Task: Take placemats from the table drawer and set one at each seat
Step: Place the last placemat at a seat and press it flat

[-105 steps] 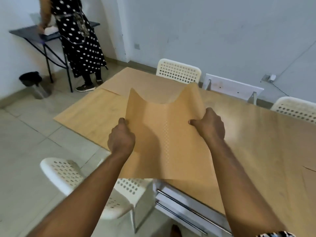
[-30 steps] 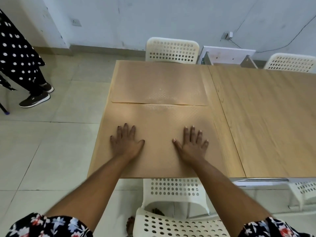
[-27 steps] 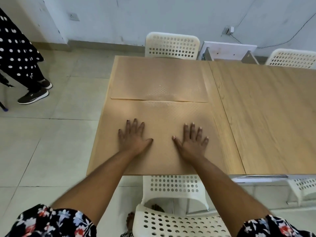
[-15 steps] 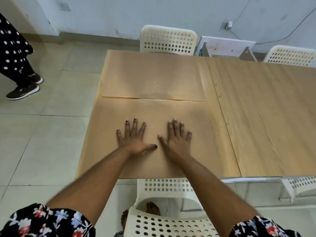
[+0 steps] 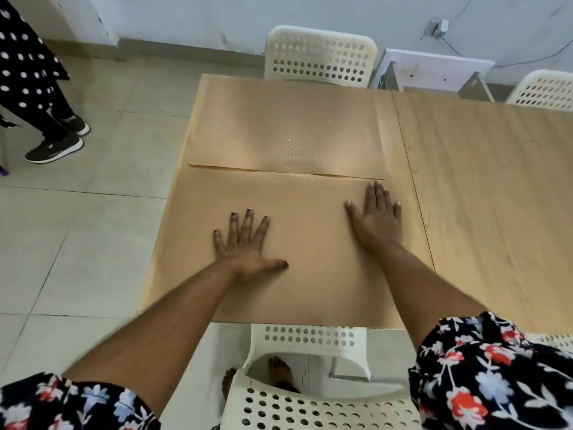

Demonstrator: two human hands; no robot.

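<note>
Two tan placemats lie flat on the left end of the wooden table (image 5: 496, 193). The near placemat (image 5: 304, 240) covers the table's near left part, in front of the white chair (image 5: 310, 339) below me. The far placemat (image 5: 279, 135) lies in front of the far white chair (image 5: 321, 54), its near edge meeting the near mat. My left hand (image 5: 245, 246) presses flat on the near placemat, fingers spread. My right hand (image 5: 376, 218) lies flat near that mat's far right corner. Neither hand grips anything.
A third white chair (image 5: 545, 90) stands at the far right, beside a white shelf unit (image 5: 434, 72) against the wall. Another person in a polka-dot dress and dark shoes (image 5: 55, 144) stands on the tiled floor at left. My bare feet show under the near chair.
The near placemat went from held in the air to flat on the table. In the last half second my right hand slid right and away toward the mat's far right corner; the left stayed.
</note>
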